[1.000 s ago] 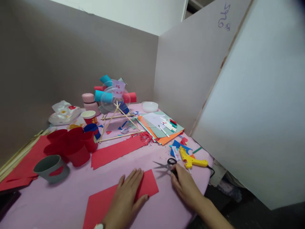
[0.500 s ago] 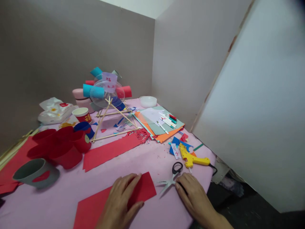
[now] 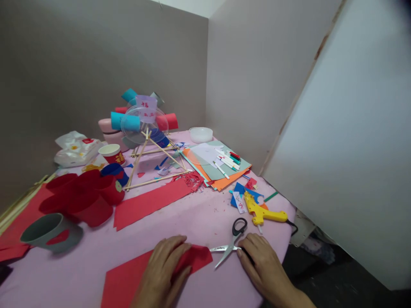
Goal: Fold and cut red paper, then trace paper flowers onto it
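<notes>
My left hand (image 3: 163, 267) lies over a red sheet of paper (image 3: 125, 273) at the table's near edge. Its thumb and fingers pinch the paper, whose right end bends up slightly. To the right, my right hand (image 3: 261, 261) is closed over one handle of a pair of scissors (image 3: 228, 249). That handle is hidden under the fingers, while the other black loop shows above. The scissor blades are spread, pointing left, and one tip reaches the paper's right corner.
A yellow glue gun (image 3: 261, 211) lies beyond my right hand. Markers (image 3: 228, 159) rest on coloured sheets (image 3: 221, 184). A stick frame (image 3: 138, 160) carries a wheel of cups. Red paper cups (image 3: 90, 207) and a grey cup (image 3: 51, 233) stand left. A red strip (image 3: 150, 203) lies mid-table.
My left thumb has drawn in toward the fingers, and the paper's right end has bent. The scissors have turned a little, their blades now closer to the paper. The view has shifted slightly.
</notes>
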A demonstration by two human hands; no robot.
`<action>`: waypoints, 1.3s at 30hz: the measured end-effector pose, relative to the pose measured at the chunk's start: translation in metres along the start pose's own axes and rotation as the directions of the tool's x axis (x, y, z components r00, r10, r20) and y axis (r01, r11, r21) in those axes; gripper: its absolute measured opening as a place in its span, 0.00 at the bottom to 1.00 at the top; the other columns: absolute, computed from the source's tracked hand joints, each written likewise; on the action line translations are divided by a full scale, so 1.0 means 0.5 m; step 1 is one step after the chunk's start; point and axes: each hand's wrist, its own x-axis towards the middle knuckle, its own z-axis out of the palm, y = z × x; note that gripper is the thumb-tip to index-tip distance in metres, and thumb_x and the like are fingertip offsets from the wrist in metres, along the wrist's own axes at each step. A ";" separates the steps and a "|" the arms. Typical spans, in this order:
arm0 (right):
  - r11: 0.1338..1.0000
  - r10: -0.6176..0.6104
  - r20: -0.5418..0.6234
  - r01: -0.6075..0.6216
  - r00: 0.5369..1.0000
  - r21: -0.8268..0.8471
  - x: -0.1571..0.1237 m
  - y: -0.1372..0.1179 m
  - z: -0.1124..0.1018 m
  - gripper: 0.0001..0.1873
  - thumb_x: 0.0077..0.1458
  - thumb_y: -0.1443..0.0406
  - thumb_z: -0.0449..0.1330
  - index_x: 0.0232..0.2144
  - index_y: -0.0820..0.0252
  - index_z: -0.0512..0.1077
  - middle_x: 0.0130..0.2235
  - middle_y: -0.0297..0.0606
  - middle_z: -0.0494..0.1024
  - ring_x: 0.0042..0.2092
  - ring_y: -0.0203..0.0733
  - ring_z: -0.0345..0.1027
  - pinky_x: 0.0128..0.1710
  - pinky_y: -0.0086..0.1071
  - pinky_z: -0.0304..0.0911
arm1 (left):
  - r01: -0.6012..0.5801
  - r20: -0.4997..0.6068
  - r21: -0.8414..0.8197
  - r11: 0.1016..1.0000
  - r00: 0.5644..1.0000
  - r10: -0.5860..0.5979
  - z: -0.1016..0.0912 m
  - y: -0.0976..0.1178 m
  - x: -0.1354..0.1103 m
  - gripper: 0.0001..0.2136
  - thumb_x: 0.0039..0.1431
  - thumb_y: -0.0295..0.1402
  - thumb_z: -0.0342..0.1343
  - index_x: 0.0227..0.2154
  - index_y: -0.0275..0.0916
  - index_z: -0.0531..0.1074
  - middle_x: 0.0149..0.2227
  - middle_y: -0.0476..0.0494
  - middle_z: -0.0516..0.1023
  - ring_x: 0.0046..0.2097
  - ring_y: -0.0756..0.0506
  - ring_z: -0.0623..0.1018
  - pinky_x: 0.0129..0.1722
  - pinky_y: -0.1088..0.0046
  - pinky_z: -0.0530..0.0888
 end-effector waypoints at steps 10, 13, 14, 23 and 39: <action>0.998 -0.062 -0.055 0.061 0.997 -0.016 -0.006 0.022 0.014 0.06 0.61 0.68 0.49 0.36 0.56 0.65 0.33 0.38 0.72 0.34 0.46 0.66 0.34 0.39 0.62 | -0.119 0.051 0.153 0.981 0.992 0.112 0.000 -0.007 0.000 0.21 0.61 0.39 0.50 0.57 0.46 0.60 0.55 0.45 0.70 0.54 0.43 0.71 0.52 0.62 0.70; 0.998 -0.057 -0.092 0.056 0.994 -0.012 -0.006 0.023 0.014 0.05 0.61 0.68 0.49 0.35 0.56 0.65 0.32 0.38 0.72 0.33 0.45 0.66 0.33 0.38 0.62 | -0.100 0.055 0.172 0.980 0.994 0.092 0.003 -0.008 0.000 0.23 0.61 0.38 0.50 0.58 0.43 0.57 0.57 0.42 0.68 0.55 0.41 0.69 0.53 0.59 0.70; 0.999 -0.052 -0.102 0.052 0.993 -0.007 -0.006 0.023 0.013 0.05 0.61 0.68 0.49 0.35 0.56 0.65 0.32 0.38 0.71 0.33 0.45 0.67 0.32 0.37 0.62 | -0.090 0.057 0.167 0.982 0.995 0.081 0.004 -0.008 0.000 0.23 0.61 0.38 0.50 0.58 0.43 0.57 0.56 0.42 0.69 0.55 0.41 0.70 0.52 0.59 0.70; 0.999 -0.029 -0.101 0.031 0.994 0.018 -0.003 0.020 0.012 0.05 0.61 0.67 0.49 0.35 0.56 0.65 0.31 0.37 0.71 0.33 0.45 0.66 0.32 0.38 0.62 | -0.023 0.124 0.075 0.997 0.992 0.014 0.006 -0.005 0.005 0.23 0.60 0.41 0.50 0.56 0.42 0.58 0.51 0.40 0.71 0.50 0.41 0.72 0.46 0.62 0.74; 0.999 -0.010 -0.099 0.014 0.995 0.042 -0.003 0.010 0.007 0.06 0.61 0.67 0.48 0.33 0.56 0.65 0.31 0.37 0.71 0.32 0.46 0.65 0.32 0.40 0.61 | 0.175 0.144 -0.021 0.984 0.975 -0.170 0.009 -0.002 0.003 0.24 0.56 0.45 0.53 0.54 0.40 0.62 0.48 0.38 0.69 0.49 0.39 0.70 0.46 0.59 0.70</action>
